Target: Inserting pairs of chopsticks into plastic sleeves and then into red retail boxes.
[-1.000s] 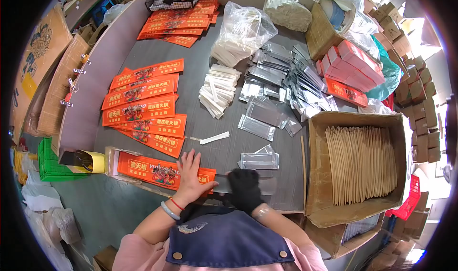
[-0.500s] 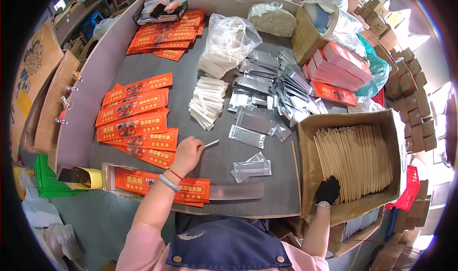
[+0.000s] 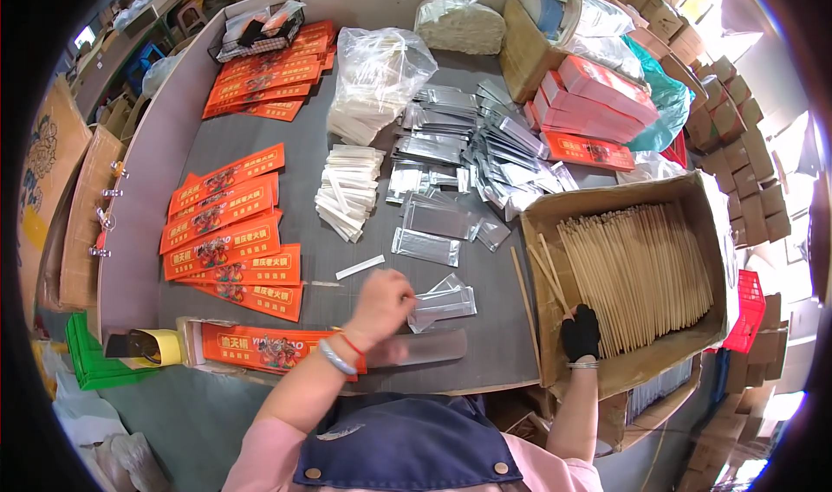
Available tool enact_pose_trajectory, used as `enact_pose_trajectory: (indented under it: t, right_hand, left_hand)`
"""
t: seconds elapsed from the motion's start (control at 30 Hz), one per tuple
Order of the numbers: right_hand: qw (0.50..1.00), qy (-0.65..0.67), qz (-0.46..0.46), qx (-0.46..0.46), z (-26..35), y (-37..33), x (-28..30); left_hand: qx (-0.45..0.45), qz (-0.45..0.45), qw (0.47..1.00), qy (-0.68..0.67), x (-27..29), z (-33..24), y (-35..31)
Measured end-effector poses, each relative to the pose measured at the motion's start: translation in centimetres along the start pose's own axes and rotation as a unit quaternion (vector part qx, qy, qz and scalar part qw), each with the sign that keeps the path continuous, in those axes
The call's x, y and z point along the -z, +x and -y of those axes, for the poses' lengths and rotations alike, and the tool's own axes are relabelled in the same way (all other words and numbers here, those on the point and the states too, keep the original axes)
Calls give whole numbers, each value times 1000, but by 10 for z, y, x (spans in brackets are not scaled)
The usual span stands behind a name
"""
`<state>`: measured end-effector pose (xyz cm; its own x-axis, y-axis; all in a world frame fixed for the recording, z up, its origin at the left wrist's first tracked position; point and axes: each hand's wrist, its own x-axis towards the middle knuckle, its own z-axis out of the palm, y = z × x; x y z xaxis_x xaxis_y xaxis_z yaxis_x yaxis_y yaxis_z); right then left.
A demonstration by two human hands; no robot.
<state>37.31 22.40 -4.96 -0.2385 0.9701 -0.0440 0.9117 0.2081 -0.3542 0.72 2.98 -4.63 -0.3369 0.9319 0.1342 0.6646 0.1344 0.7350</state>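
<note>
My bare left hand (image 3: 386, 306), with a bracelet and a red string at the wrist, is over the table beside the small stack of silver-grey flat packets (image 3: 451, 303). Its fingers are bent and partly blurred, so I cannot see whether they hold anything. A thin white paper strip (image 3: 360, 267) lies just beyond it. My right hand (image 3: 581, 334), in a black glove, is at the near left corner of a cardboard box (image 3: 555, 353) full of wooden chopsticks (image 3: 641, 275). It is closed on a pair of chopsticks (image 3: 551, 275), which tilt up and left.
Red printed sleeves (image 3: 225, 223) fan out at left, with more in a front holder (image 3: 260, 346). White strips (image 3: 348, 189) and silver packets (image 3: 433, 158) are heaped mid-table. One loose chopstick (image 3: 524, 306) lies beside the box. Pink-red bundles (image 3: 598, 102) stand back right.
My left hand has let go of the white strip, now on the table, and moved right to the silver packets. My right hand has drawn a pair of chopsticks toward the box's left side.
</note>
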Motion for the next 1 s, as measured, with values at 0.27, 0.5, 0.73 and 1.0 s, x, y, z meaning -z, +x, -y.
enact_pose_trajectory:
  t: [0.27, 0.5, 0.73, 1.0]
  right_hand:
    - [926, 290, -240, -22, 42, -13, 17]
    - [932, 277, -231, 30, 62, -23, 13]
    - [947, 292, -116, 73, 81, -34, -3]
    - [926, 221, 118, 283, 127, -59, 3]
  left_hand:
    - [-27, 66, 988, 133, -25, -19, 1]
    - [-42, 78, 984, 152, -28, -23, 5]
    - [-46, 99, 987, 120, -23, -29, 10]
    - [-4, 120, 991, 56, 17, -23, -55]
